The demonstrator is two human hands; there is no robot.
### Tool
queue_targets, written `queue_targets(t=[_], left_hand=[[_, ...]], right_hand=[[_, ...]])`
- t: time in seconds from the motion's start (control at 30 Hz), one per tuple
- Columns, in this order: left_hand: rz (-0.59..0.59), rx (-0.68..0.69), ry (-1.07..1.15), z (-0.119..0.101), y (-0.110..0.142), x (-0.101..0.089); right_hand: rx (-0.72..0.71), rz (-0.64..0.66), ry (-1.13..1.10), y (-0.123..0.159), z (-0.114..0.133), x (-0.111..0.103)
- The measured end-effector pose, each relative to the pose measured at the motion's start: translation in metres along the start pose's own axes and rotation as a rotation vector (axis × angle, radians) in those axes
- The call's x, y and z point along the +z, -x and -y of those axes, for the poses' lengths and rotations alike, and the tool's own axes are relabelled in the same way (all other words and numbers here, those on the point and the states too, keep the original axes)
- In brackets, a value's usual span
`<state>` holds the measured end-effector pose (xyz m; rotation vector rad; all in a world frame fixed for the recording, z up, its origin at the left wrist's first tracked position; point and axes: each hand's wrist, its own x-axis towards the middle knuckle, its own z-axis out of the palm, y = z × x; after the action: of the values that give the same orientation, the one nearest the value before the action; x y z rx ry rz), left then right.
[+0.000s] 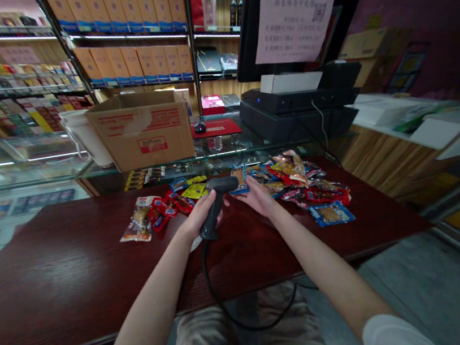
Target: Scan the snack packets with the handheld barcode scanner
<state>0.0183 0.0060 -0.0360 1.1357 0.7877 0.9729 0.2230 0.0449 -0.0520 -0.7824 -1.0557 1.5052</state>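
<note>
My left hand [201,213] is wrapped round the grip of a black barcode scanner [213,209], whose head points right and whose cable loops down past the table edge. In front of the scanner, my right hand [257,196] holds a small blue snack packet [238,179] upright by its edge. Left of the scanner lie red snack packets [170,205], a clear bag of food [139,222] and yellow packets [195,191]. To the right is a heaped pile of snack packets [294,177], with one blue packet [331,213] flat at its front.
A dark red table [75,257] spans the front. Behind it, a cardboard box [143,136] and a white bucket [87,136] stand on a glass counter, beside a black cash register [294,112] and a monitor bearing a paper notice [294,20]. Stocked shelves [129,35] line the back.
</note>
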Motion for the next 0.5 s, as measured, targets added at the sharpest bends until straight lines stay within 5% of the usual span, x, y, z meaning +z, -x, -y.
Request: queue_targets(t=[0.13, 0.23, 0.3, 0.4, 0.5], left_hand=[[-0.176, 0.024, -0.028, -0.008, -0.002, -0.014], [-0.36, 0.05, -0.002, -0.013, -0.005, -0.031], [-0.462, 0.057, 0.013, -0.016, -0.007, -0.042], [-0.534, 0.044, 0.024, -0.017, -0.01, -0.055], [-0.494, 0.063, 0.042, -0.016, -0.011, -0.059]], right_hand=[[-0.215, -0.171, 0.292, -0.006, 0.015, -0.013], [-0.488, -0.456, 0.786, -0.008, 0.053, -0.033], [-0.574, -0.518, 1.128, -0.007, 0.08, -0.049], [-0.485, -0.576, 1.537, -0.002, 0.101, -0.072], [-0.309, -0.562, 1.807, 0.004, 0.097, -0.088]])
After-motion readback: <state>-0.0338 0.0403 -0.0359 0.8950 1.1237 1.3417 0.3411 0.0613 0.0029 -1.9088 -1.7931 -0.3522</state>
